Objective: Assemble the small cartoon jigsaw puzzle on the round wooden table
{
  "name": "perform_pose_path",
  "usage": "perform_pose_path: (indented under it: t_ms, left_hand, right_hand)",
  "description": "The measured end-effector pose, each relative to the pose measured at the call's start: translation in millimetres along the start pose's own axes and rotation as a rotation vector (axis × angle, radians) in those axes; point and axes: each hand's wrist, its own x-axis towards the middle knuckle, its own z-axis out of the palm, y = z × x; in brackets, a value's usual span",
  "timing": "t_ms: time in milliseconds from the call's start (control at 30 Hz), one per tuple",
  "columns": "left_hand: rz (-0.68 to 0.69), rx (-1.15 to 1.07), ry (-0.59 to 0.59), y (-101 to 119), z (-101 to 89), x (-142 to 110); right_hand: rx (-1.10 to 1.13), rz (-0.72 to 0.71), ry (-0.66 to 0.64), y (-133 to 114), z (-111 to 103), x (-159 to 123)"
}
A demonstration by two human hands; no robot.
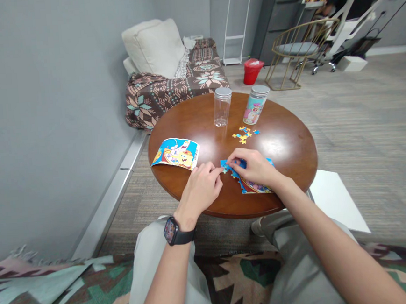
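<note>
A partly joined jigsaw puzzle [257, 188] lies near the front of the round table, its left edge jagged. My right hand [251, 166] reaches over it, thumb and fingers pinched on a puzzle piece [226, 164] at the upper left corner. From the left, my left hand [203, 185] points its index fingertip at the same corner, touching or almost touching a piece there; its other fingers are loosely curled. Beyond the puzzle is a small pile of loose puzzle pieces [243, 135]. My right hand hides part of the joined picture.
On the brown table [186, 116] stand a clear jar [222, 107] and a jar with a printed label [255, 105]. A curled picture sheet [177, 153] lies at the left. Beyond are a covered sofa [204, 74], a red bin [252, 72], a wire chair [296, 49] and a person's arm [330, 6].
</note>
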Motion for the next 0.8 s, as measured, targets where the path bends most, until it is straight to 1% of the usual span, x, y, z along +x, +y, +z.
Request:
perform_pose_path:
  t_ms: [467, 600, 800]
  left_hand:
    - [0.005, 0.001, 0.000, 0.2, -0.3, 0.1]
    - [0.002, -0.004, -0.009, 0.5, -0.8, 0.5]
    - [-0.003, -0.003, -0.026, 0.5, -1.0, 0.4]
  right_hand:
    - [-0.030, -0.034, -0.020, 1.6, 2.0, -1.1]
    - [-0.059, -0.054, -0.031, 1.4, 1.7, -0.9]
    - [-0.055, -0.048, -0.036, 2.2, 1.9, -1.0]
